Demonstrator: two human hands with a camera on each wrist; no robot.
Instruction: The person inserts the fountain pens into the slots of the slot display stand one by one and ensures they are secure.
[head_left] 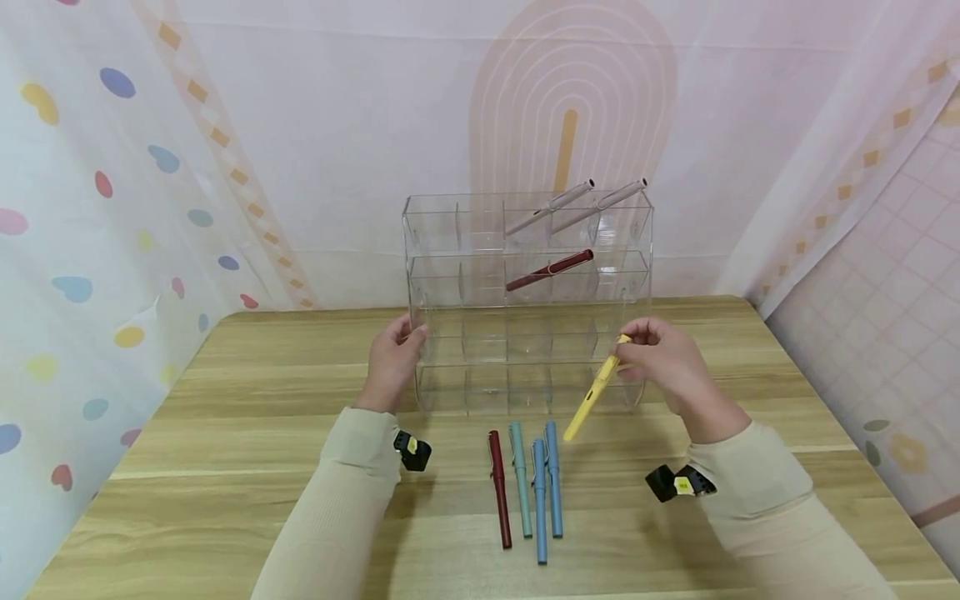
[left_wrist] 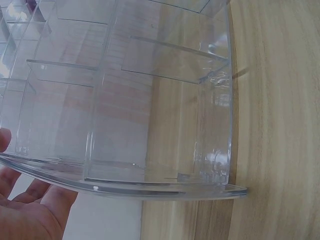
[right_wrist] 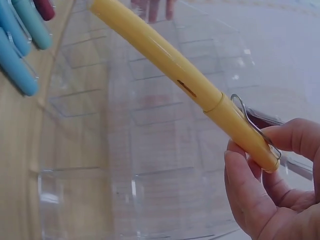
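L hand (head_left: 393,358) gripped clear, glossy plastic rack (left_wrist: 150,190) w/ boxy cells, thumb & fingers either side of its edge. Btwn hands, nearer head cam: slim red pen (head_left: 500,492), green pen (head_left: 522,483), 2 blue pens (head_left: 540,504). R hand (head_left: 663,357) pinched yellow pen (head_left: 597,392) by cap, slanting down-left; only R-wrist cam showed wire clip (right_wrist: 246,118) plainly.

Labels in sight, but no readable text

No word, brand or number can be read in any view. In the head view, a yellow label (head_left: 412,447) stands on the black left wrist camera (head_left: 423,457), and a second yellow label (head_left: 682,485) on the black right wrist camera (head_left: 661,483). Both are too small there to tell what, if anything, is printed on them.
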